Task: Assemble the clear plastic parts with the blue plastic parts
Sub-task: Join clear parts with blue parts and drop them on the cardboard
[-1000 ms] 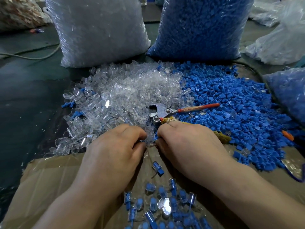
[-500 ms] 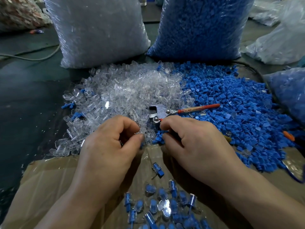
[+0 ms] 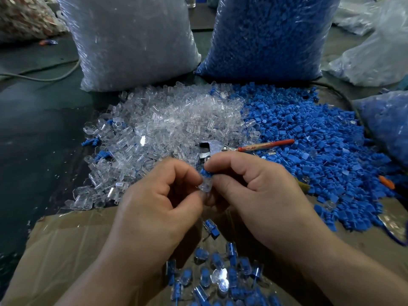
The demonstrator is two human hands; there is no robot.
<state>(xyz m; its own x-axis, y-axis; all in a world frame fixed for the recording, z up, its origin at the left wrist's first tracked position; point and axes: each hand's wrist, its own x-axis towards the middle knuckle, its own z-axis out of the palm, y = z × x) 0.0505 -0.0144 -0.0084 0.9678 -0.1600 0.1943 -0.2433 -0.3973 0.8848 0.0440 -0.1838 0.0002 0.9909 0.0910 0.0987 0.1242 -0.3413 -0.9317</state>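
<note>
My left hand pinches a clear plastic part in front of me, above the cardboard. My right hand pinches a blue plastic part whose lower end meets the top of the clear part. A loose heap of clear parts lies just beyond my hands on the left. A heap of blue parts spreads to the right. Several assembled clear-and-blue pieces lie on the cardboard below my hands.
A pair of pliers with red handles lies between the heaps. A big bag of clear parts and a big bag of blue parts stand behind. Brown cardboard covers the near surface. More bags sit at the right.
Both hands have lifted from the edge of the heaps and come together. The clear part and the blue part now show between my fingertips, touching each other.
</note>
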